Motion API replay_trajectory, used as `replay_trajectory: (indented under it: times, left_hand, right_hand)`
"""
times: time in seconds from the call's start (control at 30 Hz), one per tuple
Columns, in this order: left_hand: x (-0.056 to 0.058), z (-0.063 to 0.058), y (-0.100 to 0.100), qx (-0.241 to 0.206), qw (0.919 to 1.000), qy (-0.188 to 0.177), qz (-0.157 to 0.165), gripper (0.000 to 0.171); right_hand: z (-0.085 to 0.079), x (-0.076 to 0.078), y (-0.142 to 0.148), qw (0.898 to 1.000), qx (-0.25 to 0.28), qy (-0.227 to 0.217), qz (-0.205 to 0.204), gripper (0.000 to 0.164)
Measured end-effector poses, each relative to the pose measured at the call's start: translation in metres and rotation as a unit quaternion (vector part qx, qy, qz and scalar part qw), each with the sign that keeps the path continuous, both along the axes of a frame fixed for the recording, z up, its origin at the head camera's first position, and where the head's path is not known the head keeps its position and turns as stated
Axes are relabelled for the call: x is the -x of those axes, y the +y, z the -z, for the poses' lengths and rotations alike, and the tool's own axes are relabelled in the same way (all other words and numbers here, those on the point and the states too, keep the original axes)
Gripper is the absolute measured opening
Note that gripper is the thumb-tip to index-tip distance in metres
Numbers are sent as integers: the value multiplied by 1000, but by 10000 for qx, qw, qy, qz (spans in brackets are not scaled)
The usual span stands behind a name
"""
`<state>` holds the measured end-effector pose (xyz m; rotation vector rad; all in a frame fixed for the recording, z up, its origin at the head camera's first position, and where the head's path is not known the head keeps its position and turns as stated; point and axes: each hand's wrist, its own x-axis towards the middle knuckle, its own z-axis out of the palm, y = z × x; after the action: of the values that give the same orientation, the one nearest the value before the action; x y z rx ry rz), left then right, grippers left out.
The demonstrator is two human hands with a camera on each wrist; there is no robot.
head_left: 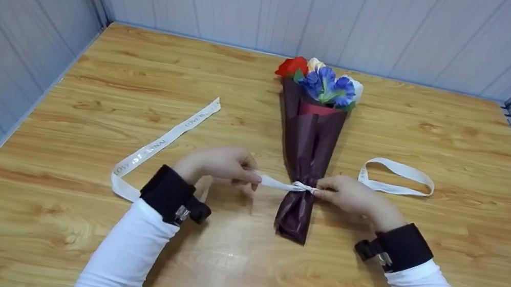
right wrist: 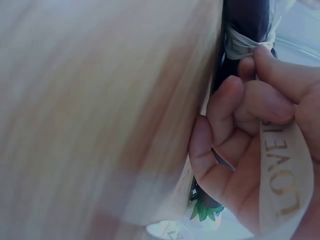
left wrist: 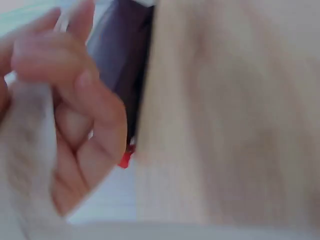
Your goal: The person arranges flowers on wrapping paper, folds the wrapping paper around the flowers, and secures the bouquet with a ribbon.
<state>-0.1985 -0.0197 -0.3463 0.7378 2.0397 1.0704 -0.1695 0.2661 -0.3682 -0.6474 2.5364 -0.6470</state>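
Observation:
A bouquet in dark maroon wrapping paper (head_left: pixel 310 142) lies on the table, its red, cream, blue and white flowers (head_left: pixel 325 83) toward the back wall. Around its narrow lower part runs a white printed ribbon (head_left: pixel 275 183), crossed or knotted at the front. My left hand (head_left: pixel 226 164) pinches one ribbon end and holds it taut to the left. Close against the knot, my right hand (head_left: pixel 350 195) pinches the other side between thumb and forefinger. In the right wrist view, ribbon with gold lettering (right wrist: pixel 285 175) passes through the right palm. The left wrist view is blurred.
A long ribbon tail (head_left: pixel 168 136) trails across the table left of the bouquet. On the right, the other tail (head_left: pixel 398 190) lies in a loop. Pale panel walls (head_left: pixel 288 9) bound the wooden table (head_left: pixel 223 273) at the back and both sides.

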Motion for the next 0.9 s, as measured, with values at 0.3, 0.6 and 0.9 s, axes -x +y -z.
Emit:
replay_trajectory:
  times: [0.3, 0.6, 0.9]
  left_hand:
    - [-12, 8, 53, -3525, 9287, -147, -1142, 26]
    - [-15, 9, 74, -4294, 8871, -372, -1651, 26]
    - [-14, 9, 74, -4342, 8798, -582, -1846, 30]
  right_hand:
    - [2, -1, 6, 9992, 190, -70, 355, 26]
    - [-18, -9, 65, 9746, 1759, -737, 1177, 15]
    - [-35, -3, 73, 8040, 5774, -384, 1365, 28]
